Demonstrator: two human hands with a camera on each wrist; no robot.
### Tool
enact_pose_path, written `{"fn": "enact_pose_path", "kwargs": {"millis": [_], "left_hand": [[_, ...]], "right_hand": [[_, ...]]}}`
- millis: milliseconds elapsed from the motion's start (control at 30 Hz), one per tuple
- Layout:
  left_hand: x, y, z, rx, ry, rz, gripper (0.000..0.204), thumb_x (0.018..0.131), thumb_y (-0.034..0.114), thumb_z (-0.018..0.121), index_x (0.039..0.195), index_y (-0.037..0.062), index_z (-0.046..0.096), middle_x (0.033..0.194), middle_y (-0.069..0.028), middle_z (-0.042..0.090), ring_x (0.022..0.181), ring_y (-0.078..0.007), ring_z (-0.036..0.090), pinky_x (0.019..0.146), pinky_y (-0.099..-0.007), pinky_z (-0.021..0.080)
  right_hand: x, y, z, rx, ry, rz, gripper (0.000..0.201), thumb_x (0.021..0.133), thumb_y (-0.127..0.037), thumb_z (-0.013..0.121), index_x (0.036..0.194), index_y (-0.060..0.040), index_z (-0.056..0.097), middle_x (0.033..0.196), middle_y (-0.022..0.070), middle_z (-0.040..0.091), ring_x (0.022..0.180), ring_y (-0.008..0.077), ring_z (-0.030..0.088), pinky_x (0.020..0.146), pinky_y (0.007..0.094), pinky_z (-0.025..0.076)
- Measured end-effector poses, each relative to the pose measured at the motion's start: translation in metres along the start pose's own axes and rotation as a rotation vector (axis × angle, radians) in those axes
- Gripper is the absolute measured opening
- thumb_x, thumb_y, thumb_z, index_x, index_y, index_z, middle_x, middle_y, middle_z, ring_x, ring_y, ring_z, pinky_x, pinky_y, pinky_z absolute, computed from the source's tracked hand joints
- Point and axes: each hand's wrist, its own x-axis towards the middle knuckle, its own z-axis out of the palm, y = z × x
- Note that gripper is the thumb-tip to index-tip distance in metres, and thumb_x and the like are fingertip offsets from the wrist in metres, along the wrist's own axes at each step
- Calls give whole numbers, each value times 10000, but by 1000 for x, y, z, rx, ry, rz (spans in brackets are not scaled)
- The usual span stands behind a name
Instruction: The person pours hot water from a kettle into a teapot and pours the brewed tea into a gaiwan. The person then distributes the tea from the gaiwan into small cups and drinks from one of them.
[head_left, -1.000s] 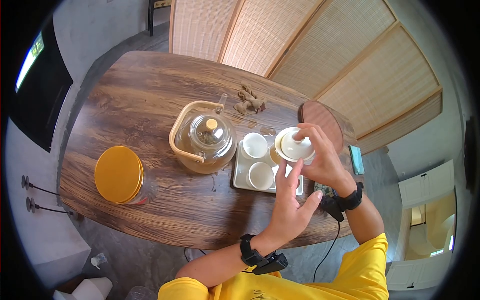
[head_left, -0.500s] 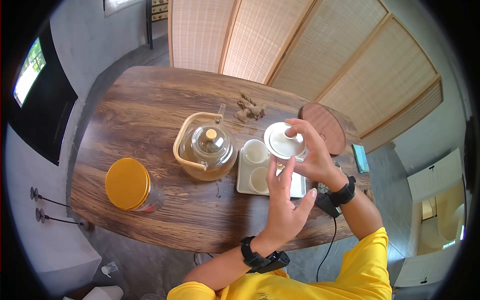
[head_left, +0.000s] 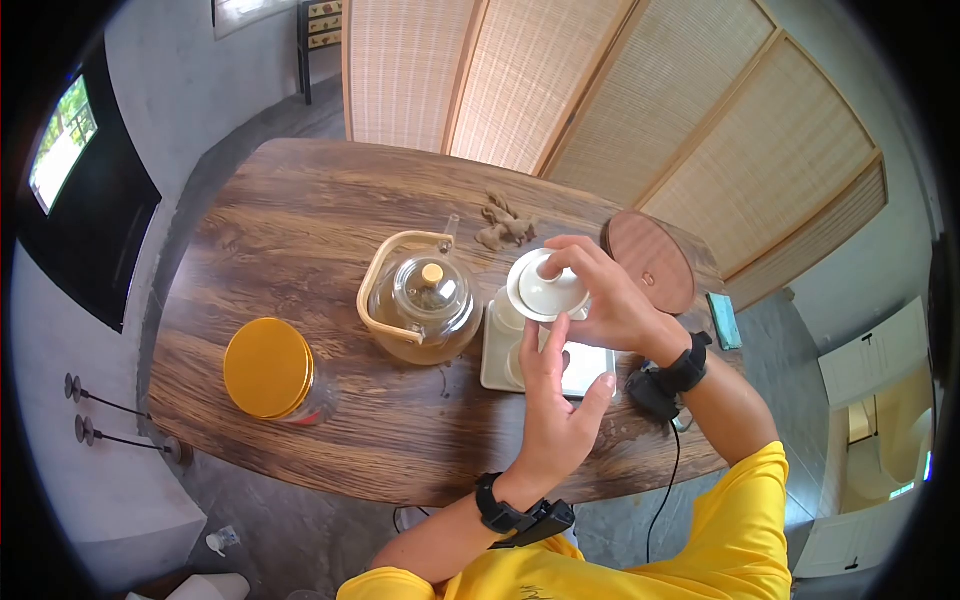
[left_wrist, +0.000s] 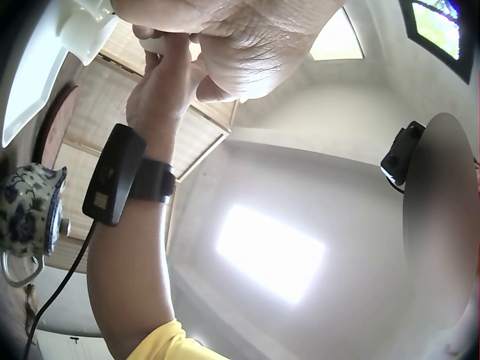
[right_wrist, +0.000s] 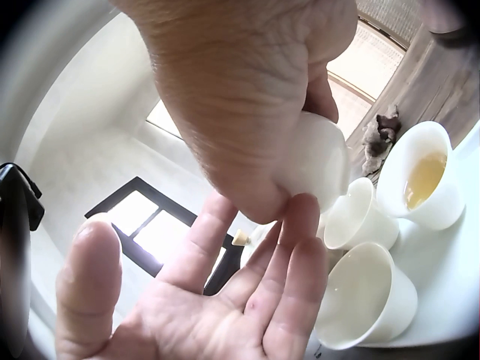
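Observation:
In my right hand (head_left: 615, 305) I grip a white lidded bowl (head_left: 550, 297) by its rim, one finger on the lid knob, and it hangs tipped over a white tray (head_left: 592, 378). My left hand (head_left: 560, 410) is palm up just below, fingers extended, fingertips right at the bowl's underside. White cups stand on the tray; in the right wrist view one cup (right_wrist: 420, 180) holds amber liquid, while a second cup (right_wrist: 360, 217) and a nearer cup (right_wrist: 367, 300) show pale insides. The held bowl and my hands partly hide the cups in the head view.
Left of the tray stands a glass teapot (head_left: 428, 310) with a wooden handle, then a jar with a yellow lid (head_left: 268, 368). Behind are a brown crumpled thing (head_left: 505, 228) and a round brown board (head_left: 650, 265). A blue-and-white pot (left_wrist: 30, 214) stands near the right arm.
My right hand has carried the lidded bowl leftward, from the tray's right side to over the left cups. My left hand has shifted slightly left along with it, still open.

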Motion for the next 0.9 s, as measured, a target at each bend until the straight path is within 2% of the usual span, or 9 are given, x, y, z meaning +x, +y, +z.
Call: {"fn": "enact_pose_path", "kwargs": {"millis": [67, 167, 233, 333, 900], "left_hand": [[0, 1, -1, -13, 0, -13, 798, 940, 154, 712, 1598, 7, 285, 1621, -267, 190, 1473, -362, 317, 1171, -458, 352], [1, 4, -3, -44, -1, -50, 792, 946, 160, 711, 1595, 3, 284, 1619, -254, 198, 1477, -358, 319, 1173, -468, 361], [0, 4, -5, -56, -34, -80, 804, 979, 177, 687, 1612, -21, 232, 1630, -212, 165, 1523, -318, 289, 1230, -481, 306], [1, 4, -5, -87, -33, -94, 799, 982, 163, 682, 1612, -24, 228, 1629, -209, 167, 1524, -319, 290, 1233, -480, 300], [5, 8, -5, -141, -57, -93, 803, 978, 141, 680, 1612, -33, 218, 1633, -175, 219, 1523, -302, 303, 1229, -464, 303]], "right_hand": [[1, 1, 0, -32, -39, 12, 587, 710, -144, 894, 1201, -123, 573, 1418, 196, 528, 1257, 385, 586, 974, 435, 525], [4, 2, -1, -86, -69, -33, 581, 708, -140, 888, 1192, -129, 568, 1419, 196, 523, 1233, 407, 590, 955, 443, 535], [6, 0, -3, -111, -103, -31, 571, 705, -129, 883, 1180, -130, 566, 1420, 199, 520, 1213, 423, 593, 952, 448, 537], [9, -3, -3, -118, -98, -72, 590, 692, -131, 883, 1195, -133, 573, 1357, 221, 528, 1183, 451, 595, 948, 457, 541], [18, -10, -15, -185, -149, -130, 570, 696, -104, 860, 1192, -113, 578, 1289, 215, 552, 1126, 444, 625, 915, 453, 545]]}}
